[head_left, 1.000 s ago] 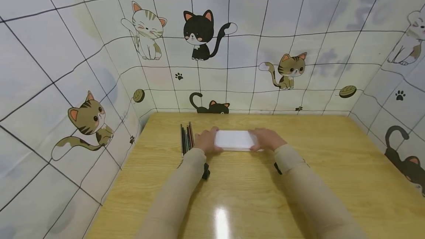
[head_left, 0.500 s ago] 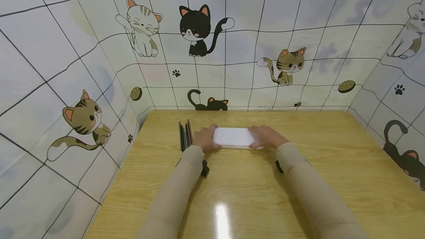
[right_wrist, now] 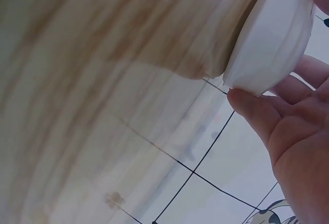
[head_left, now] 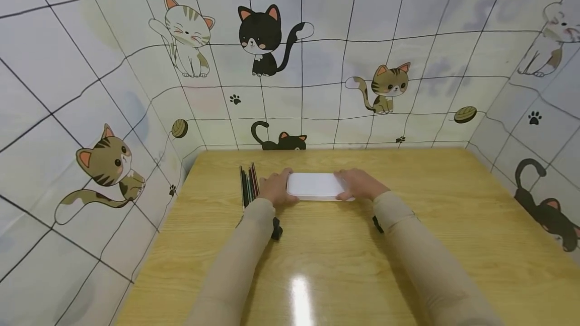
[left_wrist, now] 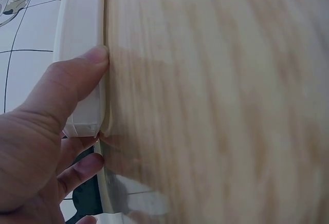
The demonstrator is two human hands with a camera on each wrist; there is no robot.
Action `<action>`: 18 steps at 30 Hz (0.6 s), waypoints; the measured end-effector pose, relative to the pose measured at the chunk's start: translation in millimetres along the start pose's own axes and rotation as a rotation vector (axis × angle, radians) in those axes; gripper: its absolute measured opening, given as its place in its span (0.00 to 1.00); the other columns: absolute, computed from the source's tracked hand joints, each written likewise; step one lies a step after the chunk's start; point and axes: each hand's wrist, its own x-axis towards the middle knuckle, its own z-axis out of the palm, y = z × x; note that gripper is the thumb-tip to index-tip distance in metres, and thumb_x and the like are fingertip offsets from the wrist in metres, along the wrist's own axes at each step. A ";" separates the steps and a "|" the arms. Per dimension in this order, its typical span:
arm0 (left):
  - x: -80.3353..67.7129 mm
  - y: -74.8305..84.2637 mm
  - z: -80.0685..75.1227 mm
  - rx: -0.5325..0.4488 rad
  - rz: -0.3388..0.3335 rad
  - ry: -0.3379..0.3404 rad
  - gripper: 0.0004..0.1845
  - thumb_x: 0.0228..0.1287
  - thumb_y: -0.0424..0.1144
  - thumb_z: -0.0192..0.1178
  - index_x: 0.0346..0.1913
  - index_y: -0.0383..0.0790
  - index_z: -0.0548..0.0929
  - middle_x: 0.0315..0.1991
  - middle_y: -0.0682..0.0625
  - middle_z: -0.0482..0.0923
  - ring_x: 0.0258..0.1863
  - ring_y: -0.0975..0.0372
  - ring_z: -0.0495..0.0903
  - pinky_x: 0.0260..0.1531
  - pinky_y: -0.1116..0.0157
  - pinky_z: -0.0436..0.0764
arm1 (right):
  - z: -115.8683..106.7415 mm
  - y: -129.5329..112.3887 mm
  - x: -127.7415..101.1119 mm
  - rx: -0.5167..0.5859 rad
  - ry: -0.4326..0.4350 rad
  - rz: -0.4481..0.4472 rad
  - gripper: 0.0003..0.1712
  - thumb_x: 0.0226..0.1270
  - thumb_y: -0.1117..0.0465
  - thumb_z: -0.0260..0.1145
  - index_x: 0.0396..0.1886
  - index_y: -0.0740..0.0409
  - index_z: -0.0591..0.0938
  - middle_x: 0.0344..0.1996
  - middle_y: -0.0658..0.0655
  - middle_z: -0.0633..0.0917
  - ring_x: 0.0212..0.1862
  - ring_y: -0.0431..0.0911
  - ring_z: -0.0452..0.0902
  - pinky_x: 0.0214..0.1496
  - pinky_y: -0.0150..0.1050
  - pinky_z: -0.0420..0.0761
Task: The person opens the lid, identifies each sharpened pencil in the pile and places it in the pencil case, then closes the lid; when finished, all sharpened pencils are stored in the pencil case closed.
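A flat white rectangular case (head_left: 314,185) lies on the wooden table (head_left: 435,205), toward its far side. My left hand (head_left: 275,188) grips the case's left end; in the left wrist view the thumb (left_wrist: 72,82) presses on the case's (left_wrist: 82,54) front edge and the fingers curl behind it. My right hand (head_left: 360,184) grips the right end; in the right wrist view the case (right_wrist: 272,39) sits between thumb (right_wrist: 257,112) and fingers. Both sleeves are beige.
A bundle of coloured pencils (head_left: 247,187) lies on the table just left of my left hand. Cat-patterned sheet walls (head_left: 317,64) close in the table at the back, left and right. A lamp glare (head_left: 301,298) shines on the near table.
Both hands and the white case have kept their positions on the table. The head view has tilted slightly, so everything sits a little higher and more to the left in the picture.
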 end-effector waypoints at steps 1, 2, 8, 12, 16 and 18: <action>0.5 -0.7 0.1 -0.001 0.005 0.002 0.54 0.45 0.57 0.81 0.75 0.53 0.64 0.60 0.47 0.79 0.58 0.53 0.76 0.56 0.48 0.64 | -0.1 0.0 0.6 0.004 -0.001 0.006 0.49 0.59 0.46 0.75 0.71 0.73 0.69 0.65 0.73 0.75 0.62 0.67 0.74 0.65 0.60 0.72; 0.9 -0.8 0.1 -0.009 0.009 0.002 0.54 0.45 0.57 0.81 0.75 0.53 0.65 0.60 0.47 0.79 0.58 0.52 0.76 0.56 0.47 0.64 | -0.3 0.3 0.9 -0.003 -0.002 0.007 0.49 0.59 0.46 0.75 0.71 0.73 0.69 0.65 0.73 0.75 0.63 0.68 0.73 0.65 0.60 0.72; 6.8 -2.1 4.8 -0.017 0.019 0.002 0.54 0.44 0.57 0.82 0.75 0.52 0.66 0.61 0.48 0.80 0.57 0.53 0.76 0.57 0.48 0.63 | -1.0 4.7 -1.1 -0.007 -0.006 -0.021 0.50 0.59 0.46 0.74 0.71 0.74 0.68 0.65 0.73 0.75 0.63 0.68 0.73 0.66 0.61 0.71; 11.2 0.9 7.5 -0.015 0.051 -0.011 0.55 0.43 0.58 0.82 0.75 0.51 0.66 0.59 0.47 0.80 0.54 0.54 0.78 0.57 0.48 0.63 | -1.7 6.0 -5.2 -0.003 -0.007 -0.003 0.50 0.58 0.48 0.76 0.70 0.76 0.68 0.62 0.73 0.77 0.60 0.66 0.75 0.64 0.59 0.73; 11.9 1.9 6.1 0.012 0.028 -0.029 0.55 0.41 0.59 0.82 0.74 0.52 0.66 0.57 0.47 0.81 0.52 0.55 0.79 0.56 0.48 0.65 | -2.8 -1.1 -2.1 0.005 -0.056 0.012 0.50 0.60 0.51 0.74 0.72 0.77 0.64 0.66 0.75 0.73 0.65 0.67 0.71 0.67 0.59 0.70; 10.4 1.3 3.5 0.012 0.006 -0.033 0.55 0.41 0.58 0.82 0.73 0.52 0.67 0.56 0.47 0.82 0.51 0.54 0.79 0.56 0.48 0.68 | -3.0 -5.7 1.9 -0.003 -0.093 0.013 0.50 0.62 0.52 0.72 0.73 0.78 0.62 0.69 0.76 0.68 0.70 0.69 0.65 0.71 0.59 0.66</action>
